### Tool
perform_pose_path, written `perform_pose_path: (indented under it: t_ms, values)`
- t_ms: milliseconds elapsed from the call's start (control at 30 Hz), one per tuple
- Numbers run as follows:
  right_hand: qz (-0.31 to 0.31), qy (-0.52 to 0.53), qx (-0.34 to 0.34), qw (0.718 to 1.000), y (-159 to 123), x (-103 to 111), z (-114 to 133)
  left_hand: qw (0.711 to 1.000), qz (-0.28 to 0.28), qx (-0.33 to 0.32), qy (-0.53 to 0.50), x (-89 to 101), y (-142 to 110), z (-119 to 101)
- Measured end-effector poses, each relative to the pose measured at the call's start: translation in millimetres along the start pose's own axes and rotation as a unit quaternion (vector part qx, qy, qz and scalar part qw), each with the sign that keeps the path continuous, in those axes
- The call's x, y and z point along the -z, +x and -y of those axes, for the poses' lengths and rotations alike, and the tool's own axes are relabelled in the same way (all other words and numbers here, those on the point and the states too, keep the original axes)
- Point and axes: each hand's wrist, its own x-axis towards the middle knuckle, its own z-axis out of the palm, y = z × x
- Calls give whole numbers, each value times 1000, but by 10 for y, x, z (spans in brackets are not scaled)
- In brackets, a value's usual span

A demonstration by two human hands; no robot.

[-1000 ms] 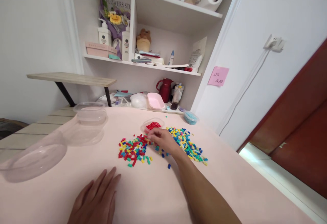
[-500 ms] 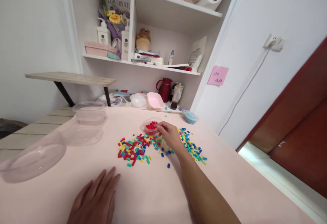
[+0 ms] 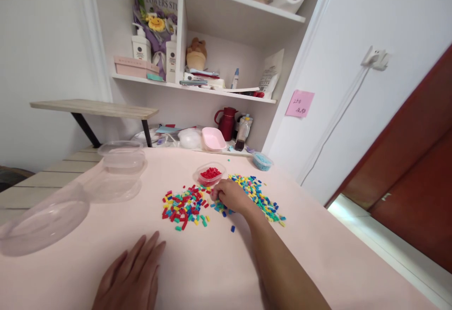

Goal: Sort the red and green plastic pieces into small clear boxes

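Note:
My left hand (image 3: pixel 130 274) lies flat on the pink tabletop, fingers stretched out and holding nothing. My right hand (image 3: pixel 229 194) is low over the pile of small coloured plastic pieces (image 3: pixel 185 206), its fingers curled together at the gap between the left and right parts of the pile. Whether a piece is between its fingertips is hidden. Just beyond that hand stands a clear plastic tub (image 3: pixel 200 181) with red pieces (image 3: pixel 211 173) in it. The loose pieces are red, yellow, green, blue and white. One dark blue piece (image 3: pixel 232 229) lies apart, nearer to me.
Several clear plastic containers (image 3: pixel 45 216) stand along the table's left side. A small tub of light blue pieces (image 3: pixel 262 161) is at the back right. Behind the table are a pink tray (image 3: pixel 213 139), a red jug (image 3: pixel 226 122) and a bottle of dark liquid (image 3: pixel 241 135).
My right hand has moved from the rim of the tub of red pieces down toward me, onto the loose pieces. My left hand has stayed in place.

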Motion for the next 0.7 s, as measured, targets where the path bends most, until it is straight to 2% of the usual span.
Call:
perform_pose_path:
  t_ms: [133,333,533,700]
  values:
    - [-6,-10,-17,1000,-5,53,22,1000,-9,0,-2,4,4,-1]
    - [7,-15,13,1000,19,-34,28,1000,-14,-19,9,47,42,-4]
    - [-1,-1,-7,1000,19,-34,-24,1000,-19,-14,10,60,49,-16]
    - [10,-47,-43,998,-5,-17,-20,1000,-12,-12,-2,43,31,-6]
